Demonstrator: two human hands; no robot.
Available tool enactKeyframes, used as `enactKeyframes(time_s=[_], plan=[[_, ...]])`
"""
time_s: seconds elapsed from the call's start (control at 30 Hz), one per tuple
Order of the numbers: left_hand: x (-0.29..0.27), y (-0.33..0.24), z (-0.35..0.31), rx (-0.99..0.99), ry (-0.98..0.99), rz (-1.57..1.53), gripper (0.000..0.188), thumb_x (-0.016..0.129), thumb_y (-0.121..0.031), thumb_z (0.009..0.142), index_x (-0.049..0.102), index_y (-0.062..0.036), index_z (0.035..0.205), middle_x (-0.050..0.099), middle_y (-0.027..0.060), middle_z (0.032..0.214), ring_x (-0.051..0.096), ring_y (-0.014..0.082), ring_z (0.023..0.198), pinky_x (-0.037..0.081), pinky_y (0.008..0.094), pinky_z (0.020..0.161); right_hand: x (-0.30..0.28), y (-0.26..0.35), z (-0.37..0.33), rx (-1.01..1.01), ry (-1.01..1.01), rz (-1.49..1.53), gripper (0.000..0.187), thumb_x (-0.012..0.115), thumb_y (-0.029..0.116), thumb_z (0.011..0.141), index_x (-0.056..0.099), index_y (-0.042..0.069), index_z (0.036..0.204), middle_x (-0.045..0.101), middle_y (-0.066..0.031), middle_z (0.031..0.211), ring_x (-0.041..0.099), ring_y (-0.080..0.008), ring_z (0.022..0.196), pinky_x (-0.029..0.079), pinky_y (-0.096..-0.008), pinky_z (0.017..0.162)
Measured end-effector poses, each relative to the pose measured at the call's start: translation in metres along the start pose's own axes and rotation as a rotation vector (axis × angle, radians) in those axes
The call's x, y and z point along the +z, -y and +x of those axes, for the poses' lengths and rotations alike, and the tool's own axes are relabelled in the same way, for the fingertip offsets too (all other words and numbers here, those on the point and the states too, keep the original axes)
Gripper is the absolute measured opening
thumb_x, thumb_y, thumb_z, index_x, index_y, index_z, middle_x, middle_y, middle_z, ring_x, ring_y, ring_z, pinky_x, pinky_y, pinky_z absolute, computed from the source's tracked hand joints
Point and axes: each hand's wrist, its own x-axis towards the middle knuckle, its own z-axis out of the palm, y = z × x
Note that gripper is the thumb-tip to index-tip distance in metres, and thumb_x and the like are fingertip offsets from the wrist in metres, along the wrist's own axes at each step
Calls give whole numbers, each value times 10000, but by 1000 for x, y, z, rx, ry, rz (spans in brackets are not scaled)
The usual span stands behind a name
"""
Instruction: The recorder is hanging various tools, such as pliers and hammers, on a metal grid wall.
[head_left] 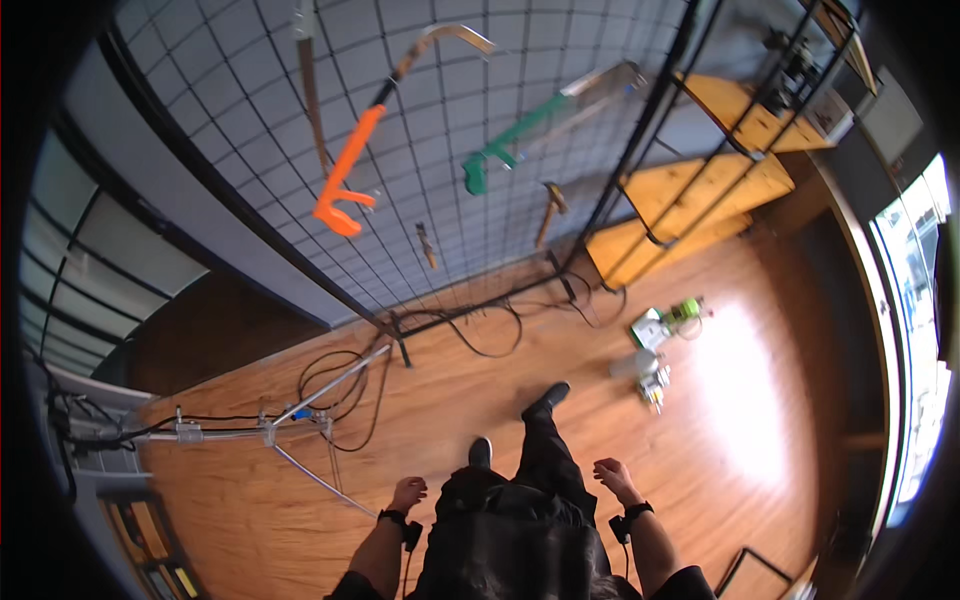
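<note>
My left hand (pixel 408 494) hangs beside my left hip, fingers loosely bent, and holds nothing. My right hand (pixel 617 478) is out at my right side, its relaxed fingers apart and nothing in them. Both are well away from the tools. On the black wire grid panel (pixel 270 160) ahead hang an orange-handled hacksaw (pixel 350 165), a green hacksaw (pixel 520 130) and a hammer (pixel 550 213). A smaller tool with a wooden-looking handle (pixel 427 246) hangs lower. A green and white power tool (pixel 668 322) stands on the floor ahead to the right, near a whitish machine part (pixel 648 375).
Black cables (pixel 480 340) loop along the panel's foot. A metal tripod stand (pixel 300 422) spreads its legs at left. Wooden shelves (pixel 700 195) stand at the far right, beside a bright window (pixel 915 300). A low bookcase (pixel 150 535) is at near left.
</note>
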Motion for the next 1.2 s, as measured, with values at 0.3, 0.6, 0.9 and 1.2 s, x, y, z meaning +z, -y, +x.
enactKeyframes(time_s=[0.3, 0.6, 0.9, 1.2], plan=[[-4, -25, 3, 100, 25, 268, 178, 596, -178, 874, 617, -29, 969, 664, 75, 819, 635, 169, 642, 493, 279, 558, 19, -162, -171, 186, -280, 199, 258, 610, 213, 891, 656, -12, 1009, 683, -83, 851, 663, -179, 739, 509, -284, 629], [126, -96, -12, 273, 154, 560, 214, 596, -191, 895, 590, -42, 1049, 647, 44, 824, 602, 112, 657, 493, 260, 569, 65, -280, -247, 264, -372, 614, 237, 603, 202, 907, 656, 10, 1034, 660, -52, 863, 616, -133, 767, 487, -258, 635], [296, -16, -75, 450, 659, 968, 301, 634, -121, 891, 575, 35, 1141, 652, 97, 952, 639, 151, 787, 519, 272, 691, 33, -444, -314, 342, -630, 897, 162, 611, 158, 887, 642, 16, 959, 660, -59, 815, 628, -112, 676, 480, -233, 554], [348, 38, -93, 351, 719, 1390, 377, 587, -177, 914, 524, 8, 1236, 647, 121, 1052, 651, 190, 875, 528, 323, 744, -1, -535, -354, 453, -801, 1089, 181, 592, 173, 858, 651, 8, 901, 667, -81, 763, 646, -155, 642, 506, -272, 554]])
